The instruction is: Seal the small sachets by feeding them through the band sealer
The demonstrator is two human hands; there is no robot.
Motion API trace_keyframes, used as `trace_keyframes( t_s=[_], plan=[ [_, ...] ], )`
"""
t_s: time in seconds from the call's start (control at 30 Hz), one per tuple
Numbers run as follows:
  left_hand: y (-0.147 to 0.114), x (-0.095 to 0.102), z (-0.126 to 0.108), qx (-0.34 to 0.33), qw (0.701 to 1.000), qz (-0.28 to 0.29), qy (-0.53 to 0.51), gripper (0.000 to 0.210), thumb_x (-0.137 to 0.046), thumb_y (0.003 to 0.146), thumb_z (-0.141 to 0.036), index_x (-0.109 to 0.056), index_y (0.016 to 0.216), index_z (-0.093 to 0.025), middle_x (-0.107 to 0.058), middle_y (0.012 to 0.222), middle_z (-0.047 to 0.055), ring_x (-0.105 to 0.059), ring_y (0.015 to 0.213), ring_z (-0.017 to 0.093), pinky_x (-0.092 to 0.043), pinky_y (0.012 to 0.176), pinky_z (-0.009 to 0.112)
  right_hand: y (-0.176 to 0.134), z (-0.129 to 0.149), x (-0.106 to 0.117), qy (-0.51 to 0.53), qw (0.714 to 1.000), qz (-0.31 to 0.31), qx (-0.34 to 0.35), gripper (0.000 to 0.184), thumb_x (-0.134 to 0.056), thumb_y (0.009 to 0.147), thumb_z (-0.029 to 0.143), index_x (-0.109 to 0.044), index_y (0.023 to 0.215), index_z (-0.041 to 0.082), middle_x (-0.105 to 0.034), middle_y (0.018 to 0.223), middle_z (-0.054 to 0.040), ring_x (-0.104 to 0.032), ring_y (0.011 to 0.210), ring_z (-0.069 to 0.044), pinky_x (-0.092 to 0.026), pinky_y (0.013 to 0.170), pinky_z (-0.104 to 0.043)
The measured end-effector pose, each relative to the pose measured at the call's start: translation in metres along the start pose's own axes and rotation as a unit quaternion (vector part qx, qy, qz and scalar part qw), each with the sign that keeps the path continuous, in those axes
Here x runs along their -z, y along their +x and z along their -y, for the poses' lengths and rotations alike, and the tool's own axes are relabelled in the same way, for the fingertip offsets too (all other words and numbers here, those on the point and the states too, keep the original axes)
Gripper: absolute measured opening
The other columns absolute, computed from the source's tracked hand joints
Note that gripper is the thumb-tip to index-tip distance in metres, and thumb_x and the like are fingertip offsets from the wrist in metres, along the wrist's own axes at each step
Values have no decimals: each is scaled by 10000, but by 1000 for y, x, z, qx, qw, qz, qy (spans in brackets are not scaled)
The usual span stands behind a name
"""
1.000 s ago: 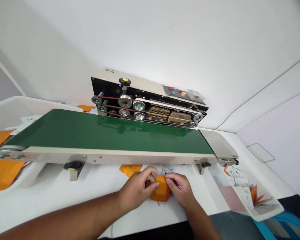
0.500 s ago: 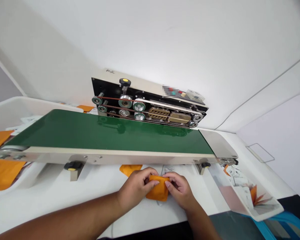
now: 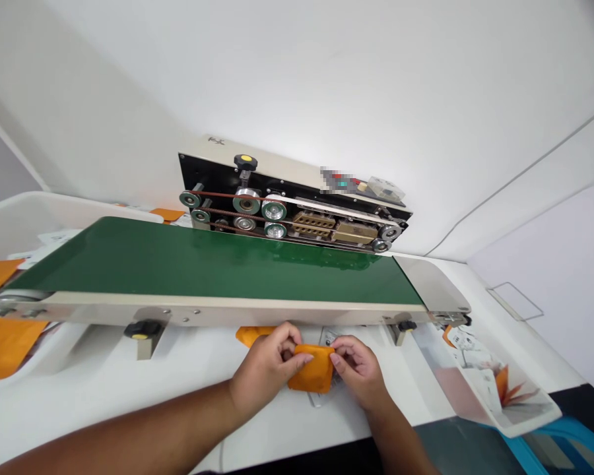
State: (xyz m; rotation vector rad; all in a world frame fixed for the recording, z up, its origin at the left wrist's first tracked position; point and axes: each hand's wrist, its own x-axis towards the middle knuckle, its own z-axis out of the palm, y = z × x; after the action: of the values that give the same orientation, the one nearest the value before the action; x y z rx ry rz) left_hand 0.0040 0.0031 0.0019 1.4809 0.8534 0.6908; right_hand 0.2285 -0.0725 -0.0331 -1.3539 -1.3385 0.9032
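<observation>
An orange pouch [image 3: 311,371] hangs between my two hands in front of the conveyor, over the white table. My left hand [image 3: 270,366] pinches its upper left corner between thumb and fingers. At the upper right corner, my right hand [image 3: 359,369] grips it the same way. Behind my left hand lies another orange pouch [image 3: 250,335], partly hidden. A clear, printed packet [image 3: 321,398] shows beneath and behind the held pouch; most of it is covered.
A band sealing machine [image 3: 297,198] with rollers stands behind its green conveyor belt [image 3: 218,264]. At left, a white bin [image 3: 74,336] contains orange and white pouches. A translucent bin [image 3: 529,422] at right holds more pouches. Black-knobbed supports [image 3: 142,330] stand under the conveyor.
My right hand has shifted slightly outward, and the pouch's top edge looks straighter and flatter. More of the clear packet beneath shows. The view has moved a little.
</observation>
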Motion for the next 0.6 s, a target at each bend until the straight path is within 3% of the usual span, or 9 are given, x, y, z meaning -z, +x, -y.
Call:
trace_keyframes(
  t_s=[0.2, 0.27, 0.33, 0.37, 0.43, 0.5, 0.6],
  plan=[
    [0, -3, 5, -16, 998, 60, 34, 248, -695, 806, -306, -465, 837, -219, -452, 594, -92, -401, 547, 107, -300, 519, 219, 2, 30, 7, -162, 978, 128, 34, 185, -643, 927, 340, -726, 1018, 201, -692, 818, -31, -609, 700, -159, -498, 637, -254],
    [-2, -3, 5, -34, 995, 85, 24, 242, -679, 831, -313, -458, 870, -222, -527, 633, -73, -451, 572, 116, -338, 540, 224, 5, 46, 21, -195, 965, 173, 25, 141, -652, 922, 304, -738, 977, 207, -693, 781, -19, -605, 683, -151, -487, 625, -245],
    [-3, -2, 6, -55, 994, 92, 14, 235, -654, 867, -330, -453, 928, -225, -616, 719, -37, -505, 620, 129, -383, 576, 235, 12, 61, 43, -167, 972, 163, 13, 128, -678, 911, 300, -738, 977, 208, -710, 796, -25, -624, 682, -152, -500, 614, -243],
    [-4, -1, 5, -62, 994, 90, 14, 230, -641, 883, -335, -453, 958, -225, -645, 764, -20, -520, 638, 134, -396, 590, 241, 18, 69, 57, -129, 984, 120, 13, 134, -695, 902, 306, -732, 986, 208, -714, 797, -26, -629, 660, -149, -506, 590, -240],
    [-4, 0, 6, -69, 994, 88, 21, 222, -618, 910, -342, -451, 998, -226, -670, 812, -2, -524, 645, 134, -400, 598, 248, 37, 83, 86, -22, 999, -33, 30, 172, -738, 868, 319, -704, 1000, 214, -699, 746, -7, -601, 561, -124, -485, 498, -213],
    [-4, 1, 6, -74, 993, 91, 26, 214, -602, 927, -351, -448, 1008, -226, -672, 826, 2, -512, 635, 130, -395, 595, 249, 62, 95, 116, 86, 975, -192, 66, 226, -776, 816, 302, -669, 997, 221, -674, 692, 22, -550, 476, -93, -433, 422, -174],
    [-3, 1, 6, -81, 992, 92, 30, 205, -591, 929, -350, -448, 1003, -225, -668, 824, 0, -496, 625, 126, -387, 587, 248, 102, 104, 153, 160, 938, -302, 59, 301, -788, 689, 186, -642, 951, 198, -708, 716, -2, -601, 506, -103, -481, 441, -171]
  ],
)
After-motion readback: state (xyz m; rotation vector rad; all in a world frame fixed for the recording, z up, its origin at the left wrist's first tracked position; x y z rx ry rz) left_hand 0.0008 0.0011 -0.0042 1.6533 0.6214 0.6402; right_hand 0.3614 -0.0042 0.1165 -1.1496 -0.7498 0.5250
